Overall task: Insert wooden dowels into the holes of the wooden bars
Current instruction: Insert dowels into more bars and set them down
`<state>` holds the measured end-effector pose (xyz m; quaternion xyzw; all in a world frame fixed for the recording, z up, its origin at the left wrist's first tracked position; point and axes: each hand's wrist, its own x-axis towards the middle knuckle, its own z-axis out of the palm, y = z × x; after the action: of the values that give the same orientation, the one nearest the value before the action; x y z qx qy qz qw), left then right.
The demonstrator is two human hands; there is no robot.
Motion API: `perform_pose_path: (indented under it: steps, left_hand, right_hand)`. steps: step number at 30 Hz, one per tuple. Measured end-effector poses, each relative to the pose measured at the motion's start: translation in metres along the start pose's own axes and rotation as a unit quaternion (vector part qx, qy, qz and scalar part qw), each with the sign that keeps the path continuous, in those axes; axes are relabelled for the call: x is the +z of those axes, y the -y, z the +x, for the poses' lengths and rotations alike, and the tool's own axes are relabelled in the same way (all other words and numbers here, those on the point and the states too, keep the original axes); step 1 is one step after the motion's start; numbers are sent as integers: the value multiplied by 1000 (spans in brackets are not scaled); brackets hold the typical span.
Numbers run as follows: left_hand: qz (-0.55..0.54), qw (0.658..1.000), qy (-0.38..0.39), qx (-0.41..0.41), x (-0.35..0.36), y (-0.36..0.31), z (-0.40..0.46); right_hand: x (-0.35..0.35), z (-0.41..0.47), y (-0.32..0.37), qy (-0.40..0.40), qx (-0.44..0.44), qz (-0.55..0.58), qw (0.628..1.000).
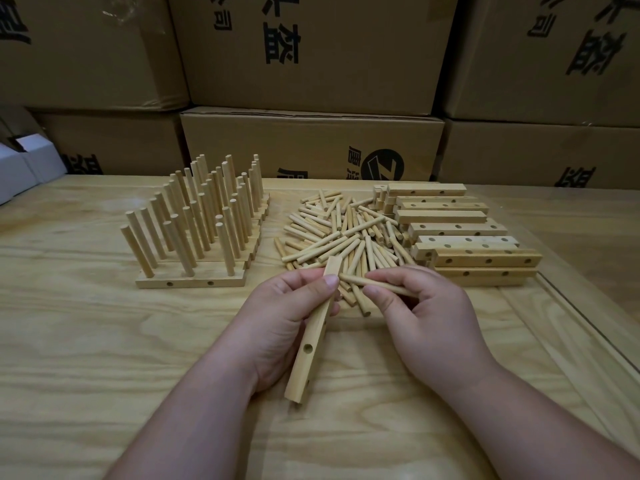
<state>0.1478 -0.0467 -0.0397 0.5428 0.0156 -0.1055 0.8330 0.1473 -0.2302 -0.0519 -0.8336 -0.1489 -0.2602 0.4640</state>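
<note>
Left hand (pixel 287 306) grips a wooden bar (pixel 310 341) with its visible holes empty; right hand (pixel 424 306) pinches one dowel (pixel 377 283), not yet inserted. Finished bars with upright dowels (pixel 197 216) stand in rows at left on the surface (pixel 104 375). Loose dowels (pixel 346 233) and unfilled bars (pixel 464 233) remain; judged partly done. Cardboard cartons (pixel 311 140) behind carry black Chinese characters and a round logo, upside down, only partly legible.

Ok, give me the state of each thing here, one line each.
Left hand: grips a bar.
Held bar: tilted, holes empty.
Right hand: pinches one dowel.
Held dowel: not yet inserted.
Loose dowels: heaped on table.
Finished bars: dowels standing upright.
Empty bars: stacked, unfilled.
</note>
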Motion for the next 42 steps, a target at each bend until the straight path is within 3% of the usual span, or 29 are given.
perform_pose_path:
  steps: [10,17,22,26,33,37,42]
  left_hand:
    - [27,999,23,18,-1,2,0]
    - [61,997,13,41,3,5,0]
    - [46,998,-38,19,0,2,4]
    - [-9,996,-83,0,-1,0,6]
    - [-70,993,-99,-9,2,-4,4]
    - [-69,992,-102,-8,2,-4,5]
    - [-62,993,-100,-2,0,-3,6]
  right_hand:
    - [-2,-1,-2,0,52,49,997]
    - [2,0,4,-81,-16,41,996]
    - [-3,3,0,-90,70,104,988]
    - [-1,5,-10,-11,89,-95,991]
    - [-1,2,-6,88,143,-324,931]
    - [-3,3,-3,48,149,-300,941]
    - [-4,6,-3,-91,102,-166,977]
